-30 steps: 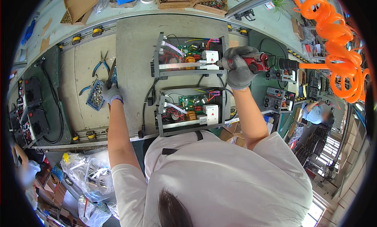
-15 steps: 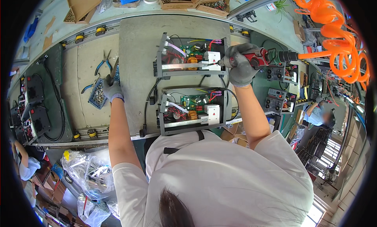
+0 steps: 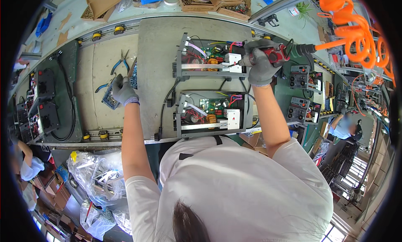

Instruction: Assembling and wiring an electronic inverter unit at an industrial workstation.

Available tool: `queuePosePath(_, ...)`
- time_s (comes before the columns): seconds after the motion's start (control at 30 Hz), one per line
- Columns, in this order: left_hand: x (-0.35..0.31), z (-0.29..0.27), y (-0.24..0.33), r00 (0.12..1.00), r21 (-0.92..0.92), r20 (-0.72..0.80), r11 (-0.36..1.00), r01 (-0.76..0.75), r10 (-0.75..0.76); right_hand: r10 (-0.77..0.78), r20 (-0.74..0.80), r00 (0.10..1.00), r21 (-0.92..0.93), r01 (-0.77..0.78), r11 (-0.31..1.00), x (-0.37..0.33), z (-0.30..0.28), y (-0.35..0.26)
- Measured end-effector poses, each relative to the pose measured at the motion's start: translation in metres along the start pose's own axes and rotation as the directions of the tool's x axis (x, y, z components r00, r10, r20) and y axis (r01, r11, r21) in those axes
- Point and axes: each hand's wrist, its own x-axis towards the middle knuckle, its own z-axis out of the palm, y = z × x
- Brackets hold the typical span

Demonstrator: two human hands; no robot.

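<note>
My right hand (image 3: 263,70), in a grey glove, is wrapped round a red power screwdriver (image 3: 276,55). Its bit points left at the white block on the upper open-sided electronics unit (image 3: 205,72), which has a green circuit board and coloured wires inside. A similar unit (image 3: 211,129) sits nearer to me. My left hand (image 3: 124,91), also gloved, is at a small blue tray of screws (image 3: 109,101), with its fingers drawn together; anything between the fingertips is too small to make out. Blue-handled pliers (image 3: 121,63) lie just beyond that hand.
An orange coiled hose (image 3: 351,32) runs to the screwdriver from the upper right. More units stand left (image 3: 43,116) and right (image 3: 299,108) on green boards. Cardboard boxes of small parts (image 3: 234,9) line the far shelf. Plastic bags (image 3: 98,175) lie lower left. Co-workers are at both sides.
The whole view has shifted, so the bench appears farther right. My left fingers have drawn in over the tray, baring more screws beside them. The screwdriver stays at the upper unit.
</note>
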Motion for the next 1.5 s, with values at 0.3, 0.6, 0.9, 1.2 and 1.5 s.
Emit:
queuePosePath(0.3,-0.147,-0.028,0.185,0.753,-0.248,0.570,0.942,-0.226,0.330,-0.070,0.123,0.990,0.260,0.036,0.965,-0.025,0.011,-0.055)
queuePosePath(0.6,-0.246,-0.052,0.247,0.144,0.127,0.987,0.876,-0.466,-0.066,0.526,0.424,0.737,0.072,-0.606,0.792,-0.131,-0.023,-0.091)
queuePosePath(0.9,-0.280,-0.083,0.193,0.044,-0.026,0.984,0.380,-0.925,0.173,0.365,0.846,0.388,-0.531,0.570,0.627,-0.109,-0.067,-0.110)
queuePosePath(1.2,-0.256,-0.088,0.153,-0.072,-0.215,0.891,0.276,-0.937,0.449,0.807,0.533,-0.255,-0.841,-0.052,0.539,-0.080,-0.103,-0.060)
queuePosePath(1.5,-0.221,-0.105,0.068,0.512,0.458,0.854,0.599,-0.657,-0.091,0.913,0.381,-0.147,-0.820,0.402,0.407,-0.066,-0.105,-0.008)
